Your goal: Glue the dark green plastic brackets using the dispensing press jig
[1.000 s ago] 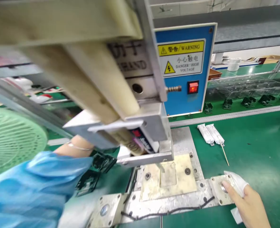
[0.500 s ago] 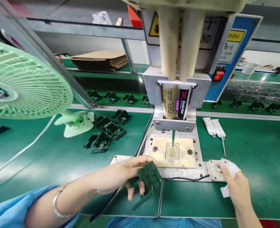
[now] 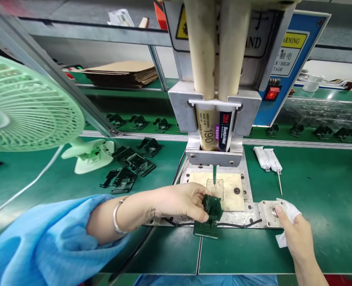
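Note:
My left hand is closed round a dark green plastic part and holds it at the front edge of the cream fixture plate, just below the dispenser's green nozzle. Above the nozzle sits a twin glue cartridge in a metal clamp. My right hand rests at the right end of the base with a fingertip on a round metal button. A white cloth is tucked in that hand.
A green desk fan stands at the left. Several dark plastic parts lie on the green mat beside it. Two white packets and a thin stick lie right of the machine. More parts line the conveyor behind.
The view swung down and left from the machine's side to its front. My left hand came in with the green part and moved it up to the fixture plate. The right hand stayed on the button.

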Demonstrator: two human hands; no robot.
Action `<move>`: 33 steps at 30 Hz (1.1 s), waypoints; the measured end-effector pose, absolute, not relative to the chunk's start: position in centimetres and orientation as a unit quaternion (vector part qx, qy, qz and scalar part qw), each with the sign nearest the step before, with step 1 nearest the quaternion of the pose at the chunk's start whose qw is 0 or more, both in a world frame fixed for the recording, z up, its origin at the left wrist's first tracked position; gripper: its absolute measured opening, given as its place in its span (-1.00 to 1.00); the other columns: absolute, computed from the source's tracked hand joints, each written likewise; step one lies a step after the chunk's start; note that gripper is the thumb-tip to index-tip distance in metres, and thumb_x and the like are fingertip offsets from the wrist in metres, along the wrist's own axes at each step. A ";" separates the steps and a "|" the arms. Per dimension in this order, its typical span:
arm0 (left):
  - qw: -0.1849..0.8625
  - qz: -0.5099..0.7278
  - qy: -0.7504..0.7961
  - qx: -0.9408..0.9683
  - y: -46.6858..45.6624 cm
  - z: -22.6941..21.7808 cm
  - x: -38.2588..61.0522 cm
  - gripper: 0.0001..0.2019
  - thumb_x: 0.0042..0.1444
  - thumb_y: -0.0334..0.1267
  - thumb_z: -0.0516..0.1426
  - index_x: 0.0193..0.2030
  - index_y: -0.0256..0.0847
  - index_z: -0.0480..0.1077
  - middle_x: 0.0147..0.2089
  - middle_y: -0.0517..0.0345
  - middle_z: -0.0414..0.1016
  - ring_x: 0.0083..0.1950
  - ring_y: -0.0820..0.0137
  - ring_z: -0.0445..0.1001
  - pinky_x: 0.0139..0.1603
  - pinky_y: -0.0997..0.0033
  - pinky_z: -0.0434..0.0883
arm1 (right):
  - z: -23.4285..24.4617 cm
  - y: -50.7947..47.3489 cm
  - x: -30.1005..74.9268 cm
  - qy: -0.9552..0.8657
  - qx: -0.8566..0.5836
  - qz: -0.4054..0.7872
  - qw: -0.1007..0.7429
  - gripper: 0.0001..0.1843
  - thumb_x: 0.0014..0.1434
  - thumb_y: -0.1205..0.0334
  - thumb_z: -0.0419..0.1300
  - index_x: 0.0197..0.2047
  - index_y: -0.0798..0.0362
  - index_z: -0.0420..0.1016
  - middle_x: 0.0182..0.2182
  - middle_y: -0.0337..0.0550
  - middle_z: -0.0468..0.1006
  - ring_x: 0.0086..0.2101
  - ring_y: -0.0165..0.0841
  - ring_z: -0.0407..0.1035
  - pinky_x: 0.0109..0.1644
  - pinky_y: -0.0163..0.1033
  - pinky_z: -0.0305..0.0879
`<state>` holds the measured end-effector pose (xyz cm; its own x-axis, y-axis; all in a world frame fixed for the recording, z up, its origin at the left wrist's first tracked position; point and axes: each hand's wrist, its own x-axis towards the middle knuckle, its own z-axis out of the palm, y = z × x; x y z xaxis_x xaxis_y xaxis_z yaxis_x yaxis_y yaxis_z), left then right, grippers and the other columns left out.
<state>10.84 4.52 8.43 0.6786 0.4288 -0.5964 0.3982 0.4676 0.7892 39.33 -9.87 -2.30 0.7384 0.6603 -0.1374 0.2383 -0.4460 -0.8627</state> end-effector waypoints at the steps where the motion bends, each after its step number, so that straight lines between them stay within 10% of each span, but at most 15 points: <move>1: 0.756 0.028 0.411 0.510 4.8 8.5 11.1 -0.48 -0.28 -0.42 0.36 -0.06 -0.30 0.50 -0.54 0.36 0.33 -0.45 0.51 0.32 -0.44 0.56 0.28 | -2.3 -9.9 39.3 -0.272 -0.818 0.236 0.448 -0.51 0.01 -0.25 0.28 -0.51 0.05 0.41 -0.58 -0.18 0.45 -0.50 -0.29 0.32 -0.48 -0.25 0.17; 13: 0.720 0.120 0.442 0.521 6.6 8.0 11.8 -0.73 -0.26 -0.30 0.33 -0.35 -0.27 0.46 -0.38 0.16 0.46 -0.36 0.44 0.43 -0.20 0.40 0.47 | -2.6 -10.0 39.4 -0.280 -0.822 0.224 0.442 -0.46 0.01 -0.31 0.25 -0.50 0.06 0.44 -0.56 -0.16 0.48 -0.48 -0.27 0.34 -0.42 -0.23 0.23; 24: 0.537 0.194 0.399 0.717 5.5 4.4 11.6 -0.47 -0.10 -0.21 0.31 0.02 -0.19 0.25 -0.22 0.13 0.36 -0.18 0.28 0.45 0.00 0.14 0.46 | -3.2 -9.8 40.4 -0.254 -0.828 0.254 0.432 -0.48 -0.09 -0.29 0.31 -0.52 0.05 0.42 -0.54 -0.12 0.50 -0.46 -0.24 0.36 -0.42 -0.22 0.23; 33: 0.285 0.240 0.544 0.752 4.6 5.6 5.1 -0.13 -0.05 0.20 0.27 0.37 -0.11 0.18 0.36 -0.12 0.13 0.40 -0.13 0.11 0.41 -0.15 0.13 | -3.5 -10.1 39.9 -0.274 -0.827 0.207 0.444 -0.39 -0.01 -0.37 0.25 -0.45 0.10 0.48 -0.50 -0.09 0.52 -0.45 -0.23 0.38 -0.42 -0.22 0.24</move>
